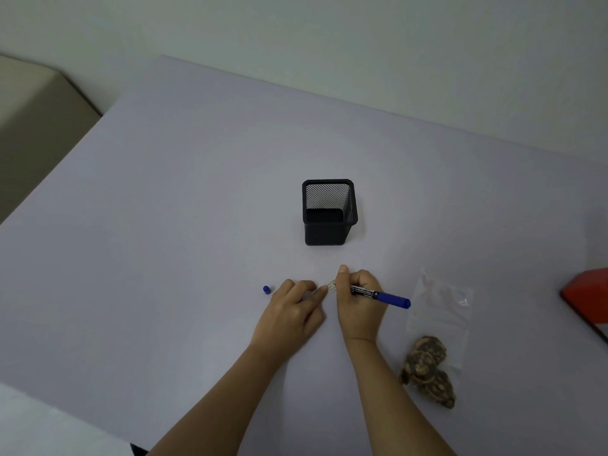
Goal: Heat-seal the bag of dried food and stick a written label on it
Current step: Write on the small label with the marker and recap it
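Low in the frame's centre, the right hand [358, 301] grips a blue marker [381, 295], thumb raised, tip pointing left. The left hand [292, 311] lies flat, fingers pressing a small label [331, 287] on the table [164, 225]. The clear bag of dried food [434, 340] lies lower right; the marker's cap [266, 289] sits just left of the hands.

marker [381, 294]: blue, black | cap [266, 289]: blue | mesh holder [329, 212]: black | table [164, 225]: lilac-grey
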